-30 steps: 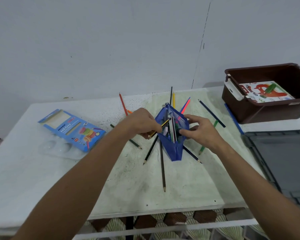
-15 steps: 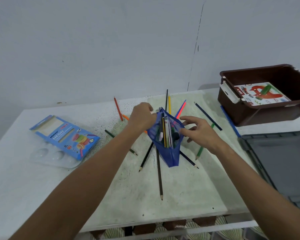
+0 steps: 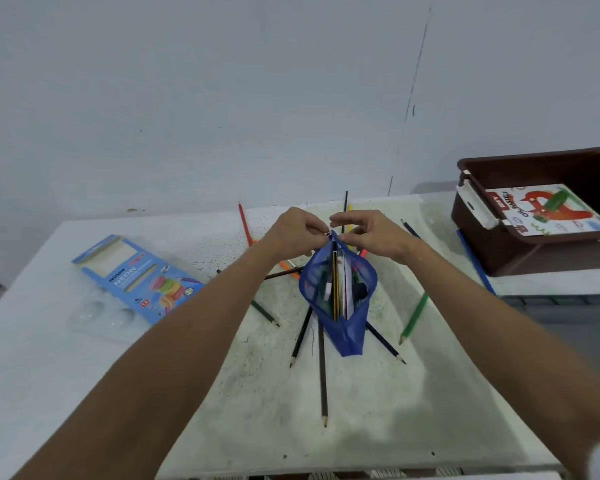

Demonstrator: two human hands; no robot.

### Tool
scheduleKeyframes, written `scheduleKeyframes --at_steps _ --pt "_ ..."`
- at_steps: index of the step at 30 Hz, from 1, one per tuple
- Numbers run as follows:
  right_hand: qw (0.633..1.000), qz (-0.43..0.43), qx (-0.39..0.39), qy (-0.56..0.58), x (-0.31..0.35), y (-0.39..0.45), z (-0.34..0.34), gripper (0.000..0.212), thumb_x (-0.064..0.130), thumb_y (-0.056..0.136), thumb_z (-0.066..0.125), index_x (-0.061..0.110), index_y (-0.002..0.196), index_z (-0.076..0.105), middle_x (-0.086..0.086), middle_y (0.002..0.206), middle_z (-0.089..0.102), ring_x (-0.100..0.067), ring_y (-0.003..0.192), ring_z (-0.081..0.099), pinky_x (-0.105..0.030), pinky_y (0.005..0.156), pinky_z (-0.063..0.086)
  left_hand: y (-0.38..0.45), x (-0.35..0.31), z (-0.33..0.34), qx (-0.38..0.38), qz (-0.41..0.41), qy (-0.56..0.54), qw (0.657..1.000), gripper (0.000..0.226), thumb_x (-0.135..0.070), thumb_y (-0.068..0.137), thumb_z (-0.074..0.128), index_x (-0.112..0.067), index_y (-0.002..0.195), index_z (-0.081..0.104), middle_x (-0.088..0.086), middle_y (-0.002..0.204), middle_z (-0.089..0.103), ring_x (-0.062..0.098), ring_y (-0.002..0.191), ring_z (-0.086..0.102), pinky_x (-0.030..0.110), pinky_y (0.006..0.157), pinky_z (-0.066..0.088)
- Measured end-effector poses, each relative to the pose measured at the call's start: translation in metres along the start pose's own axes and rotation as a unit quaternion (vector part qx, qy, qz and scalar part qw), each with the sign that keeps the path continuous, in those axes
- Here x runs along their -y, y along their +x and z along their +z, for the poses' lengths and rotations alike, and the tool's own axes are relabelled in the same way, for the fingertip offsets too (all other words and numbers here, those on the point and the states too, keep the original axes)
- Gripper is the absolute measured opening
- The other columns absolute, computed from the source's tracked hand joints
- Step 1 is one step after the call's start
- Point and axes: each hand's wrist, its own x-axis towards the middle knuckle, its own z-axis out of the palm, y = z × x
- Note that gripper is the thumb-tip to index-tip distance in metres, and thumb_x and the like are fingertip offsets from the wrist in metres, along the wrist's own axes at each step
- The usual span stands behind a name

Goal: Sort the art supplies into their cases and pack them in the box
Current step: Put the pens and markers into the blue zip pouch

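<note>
A blue mesh pencil pouch (image 3: 340,320) lies open at the table's middle, with a yellow-black pencil and other supplies inside. My left hand (image 3: 297,233) pinches its far end by the zipper. My right hand (image 3: 369,233) holds the same end from the other side, fingers at the zipper pull. Several coloured pencils lie loose around the pouch, among them a brown one (image 3: 323,375), a green one (image 3: 414,315) and a red one (image 3: 245,223). A brown box (image 3: 499,247) at the far right holds an oil pastel pack (image 3: 548,209).
A blue neon pencil carton (image 3: 139,277) lies at the left on a clear plastic palette (image 3: 97,315). A dark grey lid or tray (image 3: 568,310) sits at the right, below the brown box. The wall stands close behind the table.
My left hand put the yellow-black pencil into the pouch. Both hands then moved from the pouch's sides up to its far zipper end.
</note>
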Motion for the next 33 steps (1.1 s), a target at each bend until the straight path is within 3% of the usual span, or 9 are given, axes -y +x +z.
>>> scheduleKeyframes --at_steps 6,10,14,19,25,27,30,33 --pt "0.995 0.004 0.100 0.014 -0.012 0.017 -0.007 0.041 0.010 0.089 0.067 0.014 0.128 0.060 -0.002 0.120 0.067 -0.018 0.104 0.066 -0.031 0.095 0.052 0.000 -0.002 0.004 -0.033 0.005 0.044 0.998 0.020 -0.008 0.077 0.071 -0.008 0.097 0.075 0.007 0.083 0.074 0.013 0.063 0.069 0.026 0.067 0.059" --pt "0.995 -0.017 0.100 0.004 -0.015 0.014 -0.010 0.028 0.009 0.088 0.068 0.011 0.115 0.069 -0.001 0.085 0.069 -0.014 0.081 0.061 -0.025 0.080 0.050 -0.011 -0.007 0.008 -0.053 0.040 0.091 0.994 0.020 -0.014 0.080 0.067 -0.013 0.098 0.076 -0.002 0.079 0.072 0.004 0.067 0.064 0.025 0.071 0.055" --pt "0.995 -0.028 0.095 0.018 -0.012 0.010 -0.011 0.018 0.008 0.089 0.066 0.008 0.106 0.071 -0.003 0.085 0.071 -0.007 0.077 0.064 -0.019 0.074 0.049 -0.025 -0.009 0.011 -0.042 0.068 0.179 0.981 0.024 -0.025 0.092 0.057 -0.010 0.094 0.076 0.004 0.083 0.074 0.016 0.074 0.065 0.032 0.074 0.053" --pt "0.996 -0.027 0.064 0.062 -0.014 0.010 -0.016 0.013 0.010 0.088 0.067 0.017 0.098 0.070 -0.001 0.091 0.070 -0.016 0.083 0.062 -0.027 0.077 0.051 -0.056 -0.019 0.010 0.016 0.101 0.316 0.943 0.031 -0.023 0.097 0.047 -0.004 0.090 0.070 0.008 0.082 0.064 0.022 0.076 0.058 0.037 0.073 0.046" --pt "0.998 -0.023 0.035 0.056 -0.012 -0.001 -0.023 0.014 0.008 0.090 0.064 0.009 0.104 0.067 -0.001 0.089 0.066 -0.010 0.078 0.060 -0.017 0.069 0.051 -0.122 -0.011 0.004 0.036 0.117 0.289 0.949 0.025 -0.028 0.097 0.051 -0.013 0.092 0.071 -0.005 0.080 0.063 0.009 0.072 0.055 0.024 0.068 0.047" --pt "0.998 -0.020 0.009 0.062 -0.018 -0.005 -0.026 0.014 0.007 0.091 0.063 0.007 0.105 0.066 -0.008 0.092 0.066 -0.014 0.078 0.060 -0.022 0.073 0.052 -0.142 -0.001 -0.002 0.031 0.123 0.278 0.952 0.022 -0.027 0.096 0.053 -0.016 0.093 0.072 -0.008 0.080 0.063 0.006 0.073 0.054 0.020 0.068 0.044" --pt "0.997 -0.006 -0.023 0.080 -0.027 -0.011 -0.032 0.013 0.007 0.091 0.063 0.007 0.104 0.065 -0.015 0.097 0.065 -0.021 0.086 0.059 -0.036 0.083 0.051 -0.163 0.015 -0.008 -0.013 0.125 0.259 0.958 0.019 -0.027 0.095 0.056 -0.020 0.102 0.072 -0.009 0.087 0.067 0.004 0.076 0.056 0.013 0.067 0.044" --pt "0.996 -0.002 -0.028 0.090 -0.030 -0.023 -0.028 0.008 0.009 0.093 0.060 0.014 0.098 0.064 -0.012 0.094 0.064 -0.018 0.082 0.060 -0.034 0.080 0.051 -0.172 0.028 -0.002 -0.085 0.067 0.192 0.975 0.019 -0.028 0.094 0.059 -0.023 0.108 0.070 -0.012 0.091 0.067 0.001 0.077 0.058 0.009 0.064 0.043"
